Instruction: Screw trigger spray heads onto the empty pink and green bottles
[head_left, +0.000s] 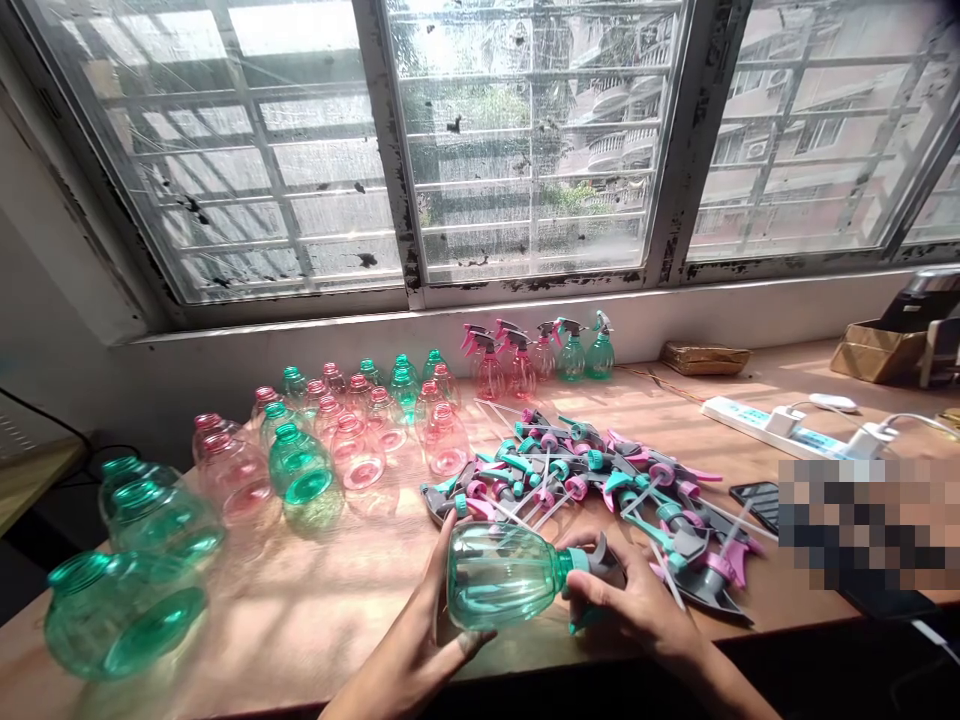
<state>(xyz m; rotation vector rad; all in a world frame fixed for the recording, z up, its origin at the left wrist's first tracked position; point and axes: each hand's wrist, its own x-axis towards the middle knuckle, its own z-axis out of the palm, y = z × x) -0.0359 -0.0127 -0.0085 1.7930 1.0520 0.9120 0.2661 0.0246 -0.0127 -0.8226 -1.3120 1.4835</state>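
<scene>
A clear green spray bottle (502, 578) lies sideways between my hands above the table's front edge. My left hand (439, 610) is wrapped round the bottle's base, thumb below and fingers behind. At its neck, my right hand (622, 590) grips the grey and teal spray head (592, 568), with the teal collar sitting on the bottle's mouth. How far the collar is screwed on, I cannot tell. Just behind the bottle spreads a pile of loose spray heads (555, 465) in grey, pink and teal, with thin white tubes.
Open green and pink bottles (302, 470) stand in rows at the left. Several bottles with spray heads fitted (517, 365) stand by the window wall. At the right are a power strip (787, 425), a phone (757, 503), a brown package (705, 358) and a cardboard box (870, 350).
</scene>
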